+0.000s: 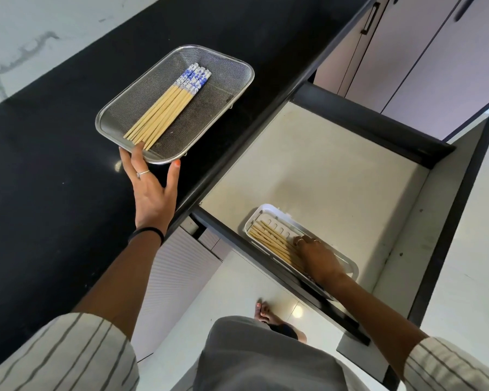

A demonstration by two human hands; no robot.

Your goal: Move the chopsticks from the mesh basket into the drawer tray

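Note:
A steel mesh basket (223, 71) sits on the black counter. Inside it lie several bamboo chopsticks (167, 104) with blue-and-white patterned tops, side by side. My left hand (150, 184) rests at the basket's near rim, thumb and fingers spread against its edge. Down in the open drawer, a white tray (266, 213) holds several more bamboo chopsticks (268, 239). My right hand (316, 256) lies inside the tray, fingers curled over the chopsticks' near ends, which it hides.
The black counter (54, 165) runs along the left, with a marble wall behind. The drawer (322, 170) has a pale floor and dark walls. Cabinet doors (435, 66) stand at the upper right. My bare foot (266, 311) is on the white floor below.

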